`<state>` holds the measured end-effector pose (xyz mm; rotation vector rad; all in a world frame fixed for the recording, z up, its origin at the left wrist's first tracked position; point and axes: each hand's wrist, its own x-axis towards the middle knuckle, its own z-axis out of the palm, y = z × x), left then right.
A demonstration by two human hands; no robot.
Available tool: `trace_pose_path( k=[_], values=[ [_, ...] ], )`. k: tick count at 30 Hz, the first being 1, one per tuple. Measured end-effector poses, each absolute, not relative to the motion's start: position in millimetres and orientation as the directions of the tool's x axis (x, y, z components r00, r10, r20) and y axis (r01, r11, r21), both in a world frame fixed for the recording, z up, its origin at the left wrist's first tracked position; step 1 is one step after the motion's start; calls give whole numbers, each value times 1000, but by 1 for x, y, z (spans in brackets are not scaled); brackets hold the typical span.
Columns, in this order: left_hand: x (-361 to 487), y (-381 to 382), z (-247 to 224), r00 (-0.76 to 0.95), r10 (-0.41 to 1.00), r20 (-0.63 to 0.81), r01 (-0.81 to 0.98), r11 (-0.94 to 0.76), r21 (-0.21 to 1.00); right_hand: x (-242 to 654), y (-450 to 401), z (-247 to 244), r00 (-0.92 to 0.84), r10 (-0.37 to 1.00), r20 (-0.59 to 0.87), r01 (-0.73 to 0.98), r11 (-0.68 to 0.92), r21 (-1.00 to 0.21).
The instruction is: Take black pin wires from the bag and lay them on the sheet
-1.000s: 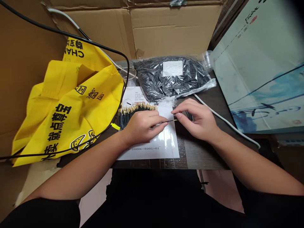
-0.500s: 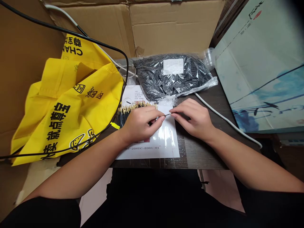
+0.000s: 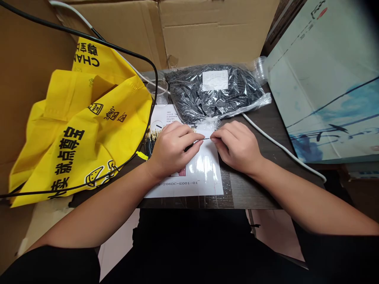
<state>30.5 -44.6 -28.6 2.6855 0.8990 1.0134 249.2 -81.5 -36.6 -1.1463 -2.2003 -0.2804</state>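
A small-parts workspace, though whether in a home or a workshop I cannot tell: a dark bench [image 3: 254,197] backed by cardboard [image 3: 219,39], carrying a printed sheet [image 3: 207,189] with a code, gold-tipped wires [image 3: 150,142] and a labelled bag [image 3: 191,96] of black pieces.

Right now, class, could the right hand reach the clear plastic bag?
Probably yes: the bag lies just beyond the right hand, with nothing visibly blocking, though that hand is at a thin wire.

The left hand [image 3: 174,148] hides part of the wire bundle [image 3: 150,142]; the label print [image 3: 215,80] seems unreadable.
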Motion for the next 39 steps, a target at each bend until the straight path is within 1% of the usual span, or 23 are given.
trace_pose_path(
  k=[3,5,9,13,16,19,25,28,39],
  values=[
    [31,-46,-30,611,580,539,502,-810,302,247,-82,-38,-460,628,628,793,608,-27],
    [32,-46,-30,614,585,530,505,-807,306,246,-82,-40,-483,614,624,776,631,-19],
    [33,-45,-30,592,616,519,494,-787,370,250,-81,-42,-475,608,636,747,661,-74],
    [33,-44,-29,558,643,524,471,-765,438,254,-80,-44,-441,576,688,715,689,-119],
    [33,-44,-28,548,653,523,464,-757,460,255,-79,-45,-409,568,714,698,699,-155],
    [34,-44,-27,548,655,520,456,-755,471,254,-80,-45,-407,584,703,691,700,-182],
    [35,-45,-26,534,656,533,436,-754,491,253,-82,-42,-416,615,670,709,681,-184],
    [35,-46,-25,526,661,535,430,-750,503,253,-82,-42,-407,618,672,722,668,-177],
    [38,-47,-25,506,693,514,407,-717,566,251,-81,-43,-392,611,688,698,685,-210]
  ],
)
